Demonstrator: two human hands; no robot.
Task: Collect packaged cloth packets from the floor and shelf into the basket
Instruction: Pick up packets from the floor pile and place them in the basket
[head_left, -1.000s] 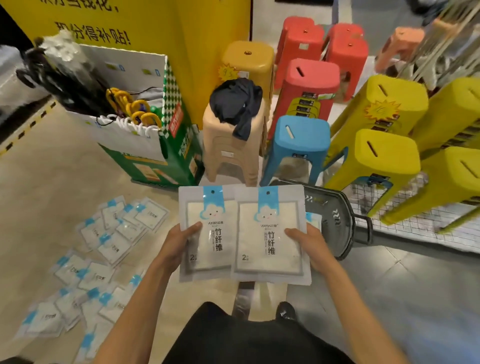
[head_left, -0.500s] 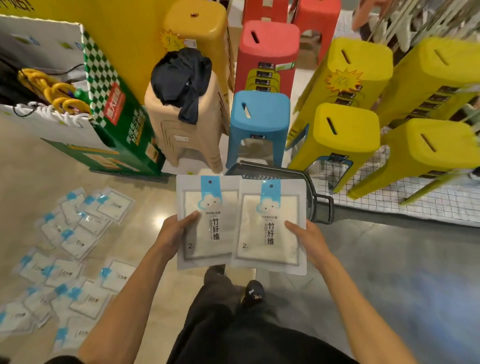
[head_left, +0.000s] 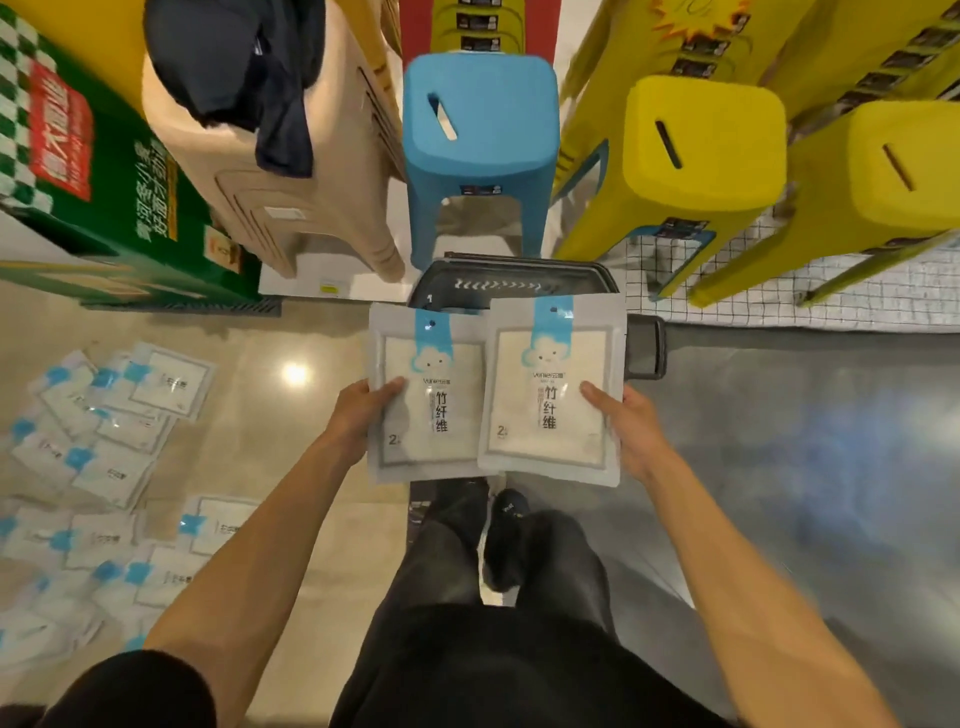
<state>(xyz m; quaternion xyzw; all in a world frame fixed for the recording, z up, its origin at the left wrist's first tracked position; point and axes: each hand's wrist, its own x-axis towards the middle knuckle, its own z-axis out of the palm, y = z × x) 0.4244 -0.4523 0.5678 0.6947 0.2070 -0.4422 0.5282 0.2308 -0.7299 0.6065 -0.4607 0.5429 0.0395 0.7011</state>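
Moved over the grey basket (head_left: 511, 283), two cloth packets (head_left: 543, 358) overlap, your left hand (head_left: 359, 411) pinching one, your right hand (head_left: 635, 422) the other.

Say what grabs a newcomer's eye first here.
Two white plastic cloth packets with blue cloud labels sit centre, one gripped by the left hand, one by the right hand, partly hiding a dark plastic basket. More packets litter the floor left; yellow plastic stools crowd upper right.
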